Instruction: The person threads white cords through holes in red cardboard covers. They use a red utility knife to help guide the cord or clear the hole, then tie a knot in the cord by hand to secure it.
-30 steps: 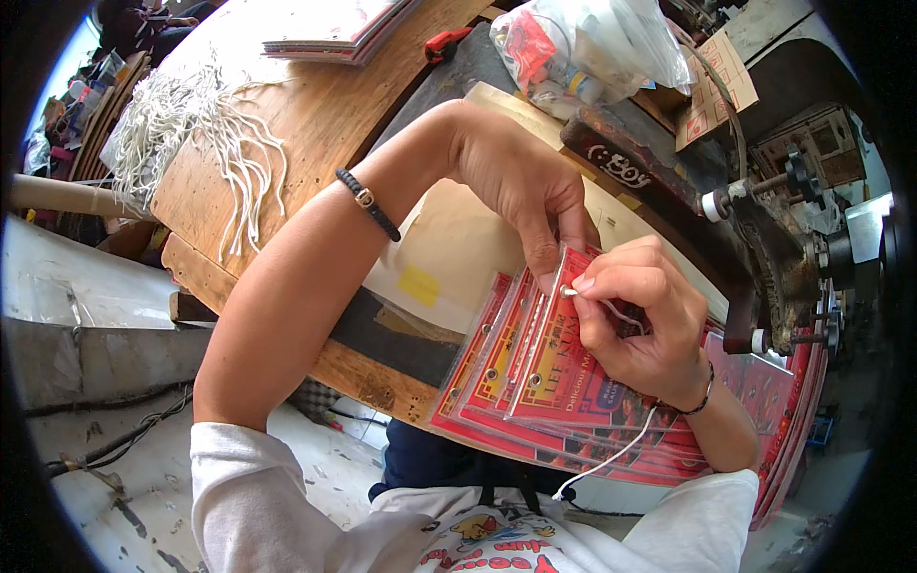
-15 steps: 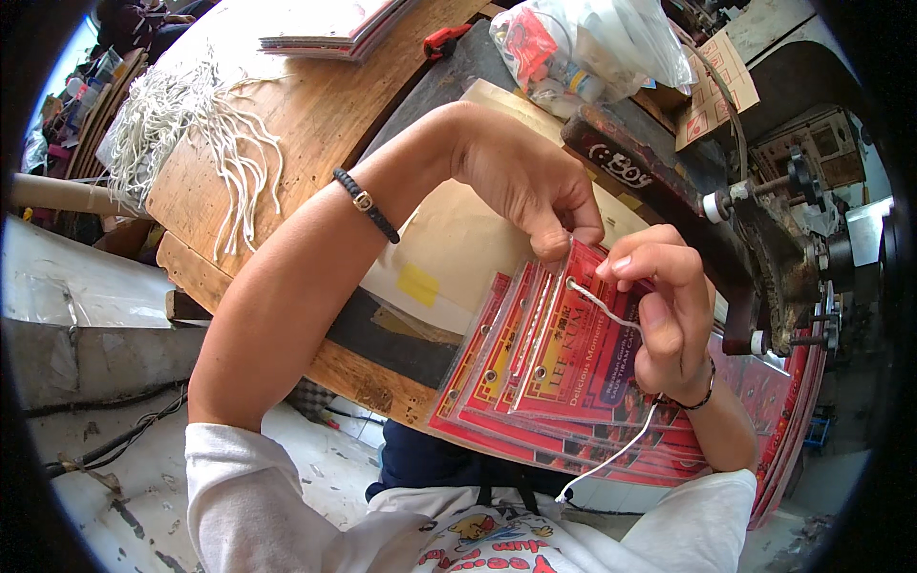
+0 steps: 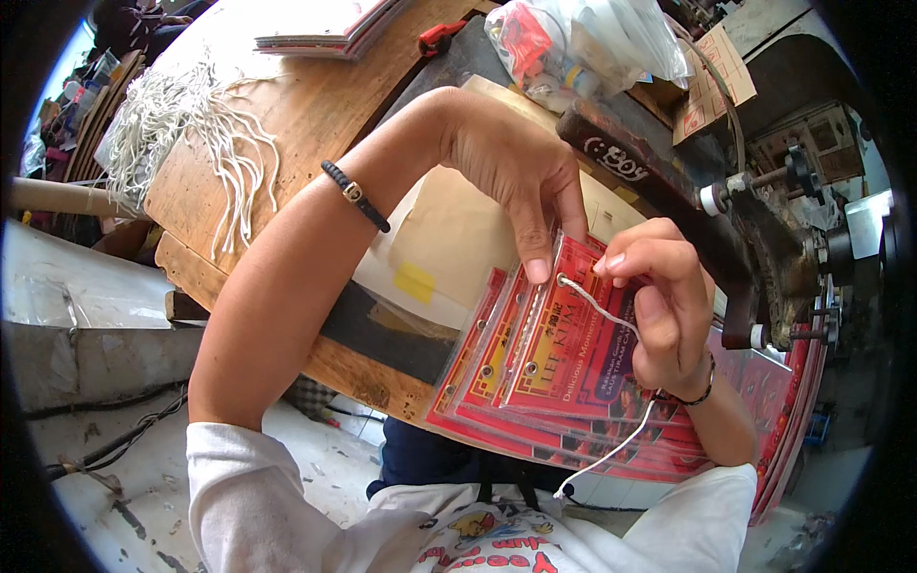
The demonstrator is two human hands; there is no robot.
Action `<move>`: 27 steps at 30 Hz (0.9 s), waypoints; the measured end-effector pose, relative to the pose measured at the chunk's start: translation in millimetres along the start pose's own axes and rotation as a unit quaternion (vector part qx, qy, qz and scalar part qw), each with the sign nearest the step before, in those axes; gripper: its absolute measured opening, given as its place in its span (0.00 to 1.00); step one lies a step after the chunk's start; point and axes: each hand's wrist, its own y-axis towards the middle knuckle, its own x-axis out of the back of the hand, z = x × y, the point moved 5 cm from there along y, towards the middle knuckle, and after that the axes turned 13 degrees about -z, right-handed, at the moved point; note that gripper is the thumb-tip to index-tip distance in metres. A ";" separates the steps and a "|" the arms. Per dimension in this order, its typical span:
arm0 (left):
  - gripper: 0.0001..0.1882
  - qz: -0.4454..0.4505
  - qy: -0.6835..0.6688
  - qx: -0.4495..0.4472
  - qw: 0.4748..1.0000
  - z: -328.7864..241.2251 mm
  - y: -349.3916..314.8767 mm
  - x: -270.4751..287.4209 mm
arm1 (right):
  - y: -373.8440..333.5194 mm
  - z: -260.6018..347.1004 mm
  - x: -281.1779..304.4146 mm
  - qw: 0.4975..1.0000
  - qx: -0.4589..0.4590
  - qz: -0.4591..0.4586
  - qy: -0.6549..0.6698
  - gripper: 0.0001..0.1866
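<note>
Red printed cards in clear plastic sleeves point(image 3: 573, 368), with metal eyelets at their corners, lie fanned over the near edge of the table. A white string point(image 3: 597, 307) passes through an eyelet of the topmost card, and its loose end hangs below my right wrist. My left hand point(image 3: 521, 186) reaches over from the far side, thumb flat on the card beside that eyelet and the other fingers partly hidden behind its edge. With curled fingers my right hand point(image 3: 664, 306) holds the string, its fingertips at the card's upper right edge.
A bundle of white strings point(image 3: 181, 134) lies on the wooden table point(image 3: 315, 95) at left. Behind it is a stack of boards point(image 3: 330, 33). A clear plastic bag point(image 3: 592, 48) sits at the back, and a dark metal machine arm point(image 3: 659, 172) juts in at right.
My left thumb has slid down from the card's top corner to beside the eyelet, and its fingers have straightened. The right hand keeps nearly the same pose, still with the string.
</note>
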 end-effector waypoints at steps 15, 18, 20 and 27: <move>0.19 0.008 -0.030 0.000 1.000 8.7 -3.8 -0.4 | -23.1 81.8 -5.2 0.856 0.003 0.511 -0.076 0.12; 0.20 0.004 -0.014 -0.014 1.000 2.5 1.1 1.3 | -19.3 91.0 15.3 0.756 -0.143 0.612 -0.180 0.13; 0.21 0.005 -0.003 -0.016 1.000 -0.3 2.6 1.9 | -26.8 91.4 11.5 0.775 -0.129 0.583 -0.206 0.11; 0.23 0.018 -0.054 0.034 0.998 5.7 -0.5 4.1 | -48.3 83.1 -15.5 0.785 -0.042 0.530 -0.318 0.04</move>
